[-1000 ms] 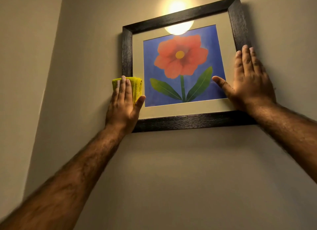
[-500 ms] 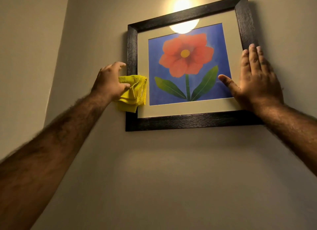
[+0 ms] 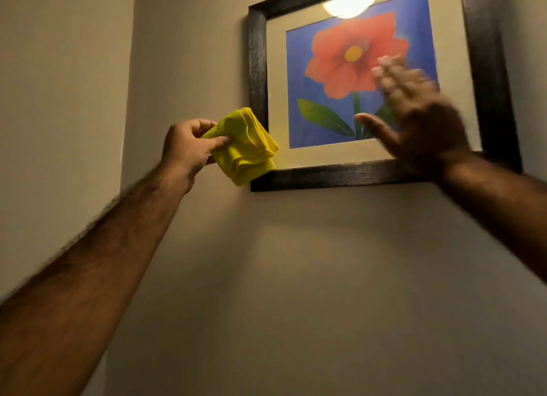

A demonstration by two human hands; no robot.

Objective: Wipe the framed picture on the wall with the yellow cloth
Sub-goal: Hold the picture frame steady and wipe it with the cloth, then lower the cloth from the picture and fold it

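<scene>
The framed picture (image 3: 257,70) hangs on the wall at the upper right: a dark wooden frame, a cream mat and a red flower on blue. My left hand (image 3: 185,148) grips the folded yellow cloth (image 3: 244,148) just left of the frame's lower left corner, with the cloth overlapping that corner. Blurred by motion, my right hand (image 3: 420,120) is in front of the picture's lower right part, fingers spread and holding nothing. I cannot tell whether it touches the glass.
A lamp's bright reflection (image 3: 350,6) shows on the glass near the frame's top. A wall corner (image 3: 130,99) runs down to the left of the picture. Bare beige wall (image 3: 325,277) fills the space below the frame.
My right hand has left the frame's right edge and swung leftward over the picture. My left hand has drawn the cloth down and off the mat to the frame's lower left corner.
</scene>
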